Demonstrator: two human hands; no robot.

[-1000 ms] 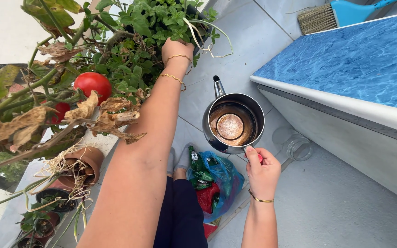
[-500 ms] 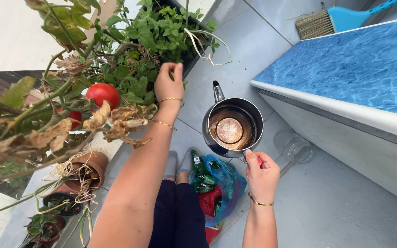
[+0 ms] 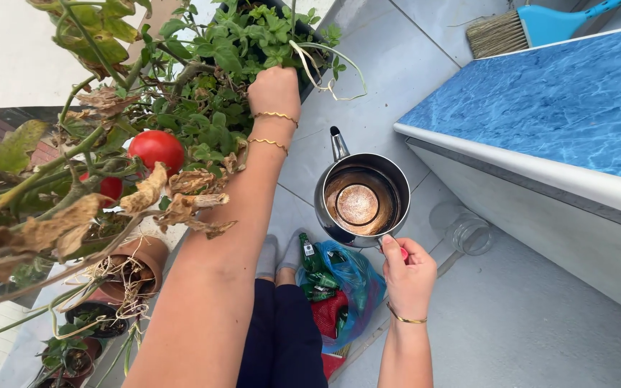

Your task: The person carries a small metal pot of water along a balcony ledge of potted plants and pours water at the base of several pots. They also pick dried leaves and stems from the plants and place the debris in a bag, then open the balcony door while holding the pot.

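Two red tomatoes, one steel kettle (lidless), one brush.

Gold bangles, dk trousers, grey socks

A shiny steel pot with a narrow spout at its far side is being held level above the grey floor tiles, its open top being shown to the camera; a brownish, stained bottom is being seen inside; its handle is being gripped at the near edge. The green leafy plant in the dark planter is being touched among its upper leaves; it is being kept upright, just left of the pot.
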